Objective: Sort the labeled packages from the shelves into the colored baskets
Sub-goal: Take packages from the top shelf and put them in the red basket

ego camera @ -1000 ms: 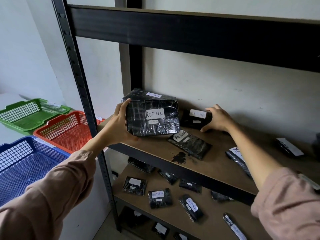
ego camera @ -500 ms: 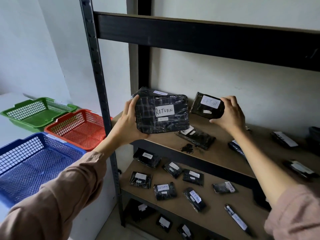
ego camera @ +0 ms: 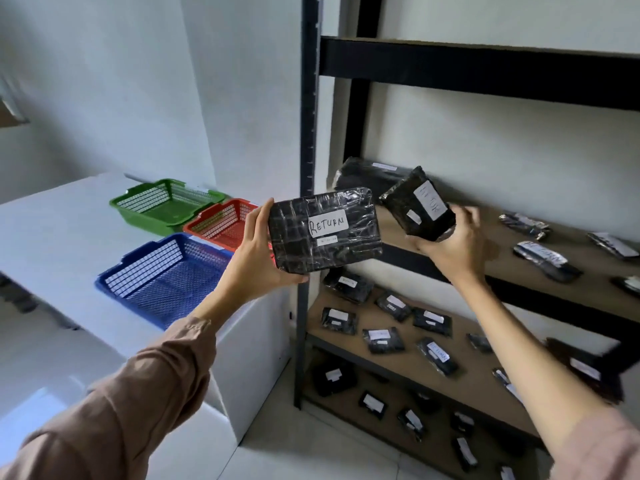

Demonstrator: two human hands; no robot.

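Facing up, the baskets (ego camera: 162,271) are set on the white table. The RETURN package (ego camera: 323,230) is clasped label-out in the left hand (ego camera: 258,258); a smaller package (ego camera: 417,204), label blurred, is gripped by the right hand (ego camera: 453,244), presumably for reading.

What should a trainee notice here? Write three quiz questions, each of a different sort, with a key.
1. True or false: the left hand holds a large black plastic-wrapped package labelled RETURN.
2. Which mesh plastic basket lies nearest the camera? A green basket B red basket C blue basket
3. Fill in: the right hand holds a small black package above the brown wooden ___.

Key: 1 true; 2 C; 3 shelf.
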